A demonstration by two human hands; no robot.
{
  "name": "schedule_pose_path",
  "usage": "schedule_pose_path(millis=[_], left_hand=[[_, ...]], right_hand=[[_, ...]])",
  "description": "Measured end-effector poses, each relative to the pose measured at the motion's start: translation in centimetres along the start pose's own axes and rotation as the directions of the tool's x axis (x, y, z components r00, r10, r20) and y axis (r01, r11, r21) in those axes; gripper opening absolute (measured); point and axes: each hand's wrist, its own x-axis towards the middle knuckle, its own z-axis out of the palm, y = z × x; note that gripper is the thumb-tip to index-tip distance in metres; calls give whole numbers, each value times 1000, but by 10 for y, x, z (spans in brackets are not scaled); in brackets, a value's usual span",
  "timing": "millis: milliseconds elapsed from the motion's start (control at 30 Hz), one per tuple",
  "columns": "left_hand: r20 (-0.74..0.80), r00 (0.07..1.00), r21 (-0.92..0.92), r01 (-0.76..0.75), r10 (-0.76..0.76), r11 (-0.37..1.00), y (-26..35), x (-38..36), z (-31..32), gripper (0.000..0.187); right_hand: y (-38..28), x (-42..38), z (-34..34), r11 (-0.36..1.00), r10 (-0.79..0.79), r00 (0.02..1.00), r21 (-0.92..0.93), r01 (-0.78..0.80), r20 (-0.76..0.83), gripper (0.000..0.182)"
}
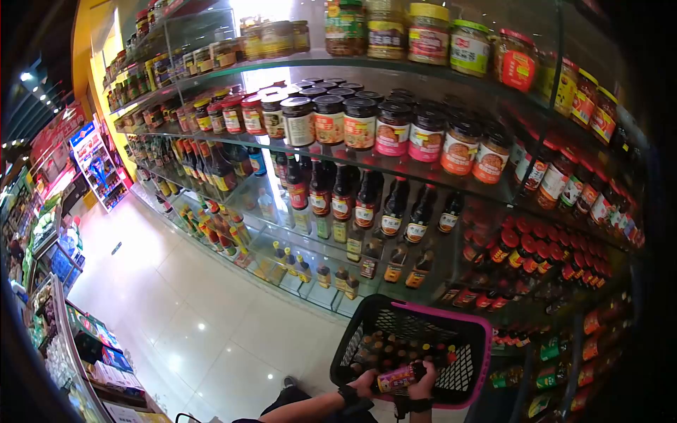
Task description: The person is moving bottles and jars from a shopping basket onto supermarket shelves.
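Note:
Both my hands sit at the near rim of a black shopping basket with a pink rim (471,326). My left hand (364,383) and my right hand (424,375) together hold a small bottle with a red and yellow label (396,378), lying sideways between them. The basket holds several dark bottles with small caps (395,347). Dark straps wrap both wrists.
Glass shelves (367,158) on the right carry rows of jars above, dark sauce bottles (352,201) in the middle and red-capped bottles (543,257) further right. A glossy white tiled aisle (183,310) runs away to the left. Low displays (77,331) line the left side.

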Motion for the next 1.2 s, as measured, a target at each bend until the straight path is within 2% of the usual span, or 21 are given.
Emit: schedule_pose_path(millis=[33, 100, 133, 267, 300, 333, 367, 400, 433, 467, 500, 533, 567, 600, 667, 700, 900, 1033, 1100, 1133, 1200], left_hand=[[4, 1000, 2, -2, 2, 1000, 5, -13, 5, 53], [81, 997, -15, -12, 13, 1000, 16, -41, 15, 39], [-15, 998, -46, 54, -55, 997, 25, -55, 21, 28], [7, 1000, -77, 3, -2, 997, 35, -107, -12, 25], [-2, 983, 175, -181, 184, 968, 37, -126, -23, 34], [42, 932, 411, -345, 361, 844, 39, -142, -35, 42], [134, 851, 606, -476, 508, 637, 41, -155, -45, 51], [70, 972, 264, -234, 223, 936, 54, -165, -50, 29], [-110, 883, 613, -301, 456, 730, 52, -186, -54, 27], [0, 927, 428, -340, 376, 838, 39, -159, -115, 27], [144, 988, -347, 108, -61, 931, 46, -140, -156, 29], [96, 995, -311, 4, 27, 950, 36, -132, -198, 33], [36, 998, -371, 69, -60, 926, 48, -151, -198, 35], [-66, 993, -424, 60, -96, 904, 67, -176, -185, 44], [-101, 986, -463, 71, -132, 883, 75, -202, -203, 44], [-116, 984, -499, 58, -133, 865, 81, -209, -212, 43], [-148, 988, -572, -42, -53, 819, 109, -254, -250, 40], [-150, 987, -532, -130, 58, 837, 143, -286, -264, 42], [-135, 986, -551, -156, 97, 820, 165, -293, -274, 43], [-143, 981, -489, -186, 133, 852, 181, -302, -268, 43], [-152, 973, -423, -225, 176, 878, 213, -311, -264, 42]], right_hand=[[3, -8, 4, 1000, -1, 1000, 15, 1, -13, 13], [13, -20, 10, 1000, -25, 1000, 11, 25, -16, 13], [19, -19, 9, 999, -45, 999, 6, 45, 2, 12], [66, -43, 22, 994, -104, 995, 22, 104, 1, 10], [83, -53, 23, 993, -108, 994, 41, 109, -25, 10], [94, -73, 43, 993, -120, 993, 5, 120, 1, 10], [104, -90, 66, 993, -118, 993, -4, 118, -8, 11], [118, -99, 69, 994, -81, 997, -70, 81, 6, 13], [132, -100, 67, 991, -22, 996, -130, 33, 85, 16], [151, -116, 100, 917, -177, 979, -345, 202, 103, 15], [168, -111, 102, 844, -279, 945, -427, 326, 170, 12], [181, -105, 105, 997, -24, 1000, -78, 23, -11, 9], [187, -127, 125, 997, -16, 999, -71, 18, 30, 6], [209, -116, 128, 992, -114, 990, -52, 118, 84, 5], [223, -142, 153, 999, -30, 986, -33, 36, 163, 8], [239, -140, 163, 996, -73, 987, -41, 80, 146, 8], [296, -140, 215, 959, -4, 966, -272, 77, 259, 10], [331, -138, 269, 944, 126, 936, -329, -12, 329, 10], [343, -131, 298, 878, 158, 900, -476, 61, 406, 13], [347, -130, 317, 847, 165, 870, -519, 116, 464, 14], [353, -132, 354, 858, 197, 841, -504, 100, 503, 13]])
